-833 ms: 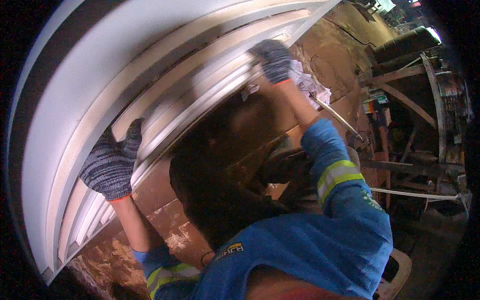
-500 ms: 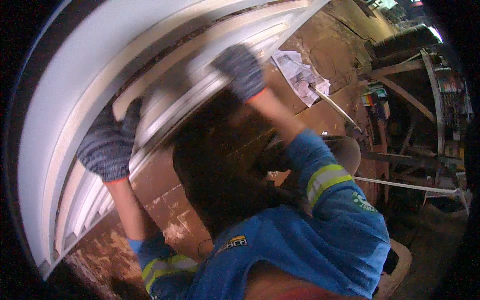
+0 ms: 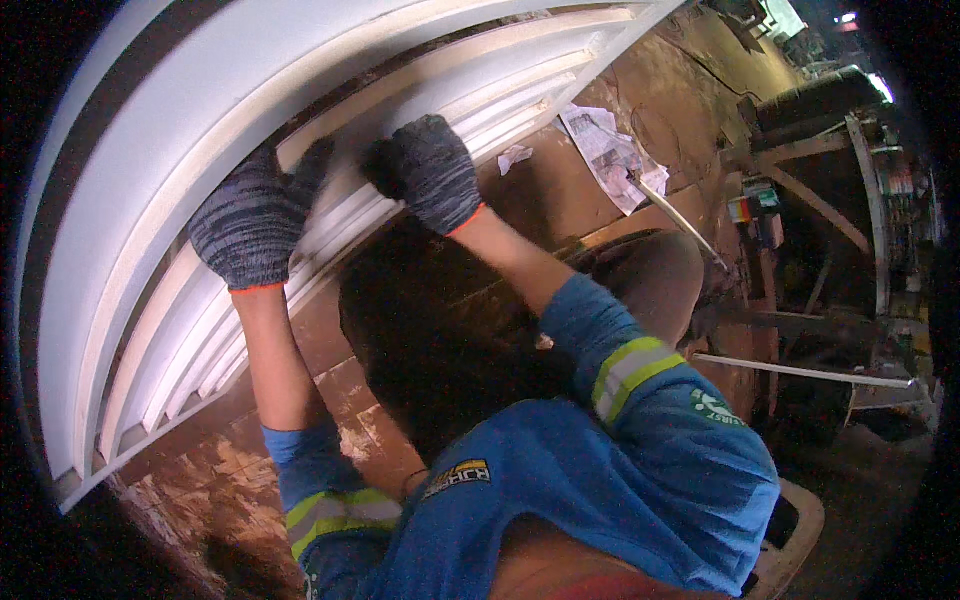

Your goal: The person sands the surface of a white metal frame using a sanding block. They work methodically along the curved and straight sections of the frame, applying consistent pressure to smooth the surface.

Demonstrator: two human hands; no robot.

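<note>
A large white slatted panel (image 3: 225, 155), like a louvred shutter, leans across the left and upper part of the view. My left hand (image 3: 250, 225), in a dark grey knitted glove with an orange cuff, is wrapped round the edge of one slat (image 3: 410, 70), the fingers partly hidden behind it. Beside it my right hand (image 3: 435, 170), gloved alike, is at the face of the slats with its fingers curled in. Its fingertips are smeared by motion, and whatever is under them, if anything, cannot be made out.
Newspaper sheets (image 3: 610, 160) lie on the brown, stained floor, with a small paper scrap (image 3: 515, 158) near the panel. A thin pale strip (image 3: 685, 220) rests by the newspaper. On the right are a wooden frame (image 3: 810, 190) and another long white strip (image 3: 810, 372).
My left hand has moved up and right along the panel. My right hand has shifted left and slightly down, closer to the left hand. The view has shifted slightly.
</note>
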